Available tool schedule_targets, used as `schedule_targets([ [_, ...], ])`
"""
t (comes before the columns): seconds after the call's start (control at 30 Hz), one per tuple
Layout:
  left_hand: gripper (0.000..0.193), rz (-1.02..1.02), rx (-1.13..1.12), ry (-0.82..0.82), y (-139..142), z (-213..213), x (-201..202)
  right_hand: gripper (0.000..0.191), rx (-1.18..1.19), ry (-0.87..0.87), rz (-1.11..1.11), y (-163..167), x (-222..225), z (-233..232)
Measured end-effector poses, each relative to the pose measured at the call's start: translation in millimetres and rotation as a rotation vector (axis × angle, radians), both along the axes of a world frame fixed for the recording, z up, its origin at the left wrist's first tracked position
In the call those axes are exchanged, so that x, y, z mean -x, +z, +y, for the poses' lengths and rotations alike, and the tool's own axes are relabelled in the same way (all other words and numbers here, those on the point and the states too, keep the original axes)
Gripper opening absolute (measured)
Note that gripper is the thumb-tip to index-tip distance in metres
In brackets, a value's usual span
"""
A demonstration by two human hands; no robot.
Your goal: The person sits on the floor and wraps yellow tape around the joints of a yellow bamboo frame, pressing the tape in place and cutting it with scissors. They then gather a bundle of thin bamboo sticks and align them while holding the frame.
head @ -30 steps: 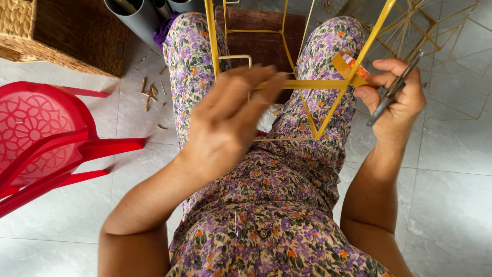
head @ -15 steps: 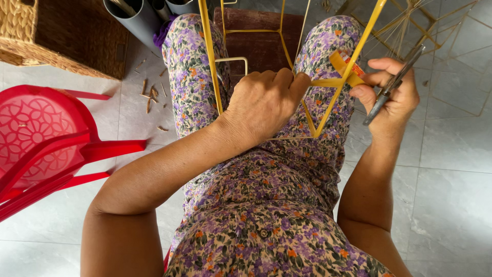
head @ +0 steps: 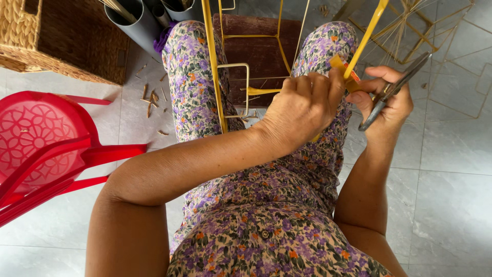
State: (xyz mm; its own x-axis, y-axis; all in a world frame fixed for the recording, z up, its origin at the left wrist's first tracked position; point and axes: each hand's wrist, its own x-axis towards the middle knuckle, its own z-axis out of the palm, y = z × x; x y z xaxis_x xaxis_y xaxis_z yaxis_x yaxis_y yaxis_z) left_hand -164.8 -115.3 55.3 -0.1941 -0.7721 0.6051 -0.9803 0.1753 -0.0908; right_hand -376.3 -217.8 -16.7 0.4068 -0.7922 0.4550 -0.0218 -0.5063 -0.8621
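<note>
The seated person's left hand (head: 302,110) reaches across the lap with fingers curled together, pinching a small yellow-orange tube (head: 342,69) against a slanting yellow rod (head: 365,38) of the frame. The right hand (head: 387,100) sits just to the right, fingers closed around a dark metal tool (head: 392,91) (pliers or snips, I cannot tell which) while its thumb and forefinger also steady the rod. The yellow wire frame (head: 215,77) stands between the knees, its uprights rising toward the far edge over a dark wooden stool (head: 261,36).

The frame looks light and stiff, thin rods that would likely flex or twist if gripped mid-span, so holding close to a joint seems safest. The tube appears small and possibly slick, best pinched near its tip.

To the left stands a red plastic chair (head: 46,149); far left is a woven basket (head: 61,38), with grey tubes (head: 136,20) beside it and wood scraps (head: 151,97) on the tiled floor (head: 451,169). More wire frames (head: 430,31) lie far right.
</note>
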Motion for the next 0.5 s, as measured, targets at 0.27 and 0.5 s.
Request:
schedule_targets([
  [0.27, 0.02, 0.192, -0.213, -0.232, 0.9, -14.4, -21.9, 0.048, 0.104, -0.073, 0.092, -1.1, 0.4, 2.1],
  [0.5, 0.042, 0.323, 0.023, -0.332, 49.0, 2.0, -41.3, 0.05, 0.106, -0.114, -0.024, 2.4, 0.4, 10.9],
])
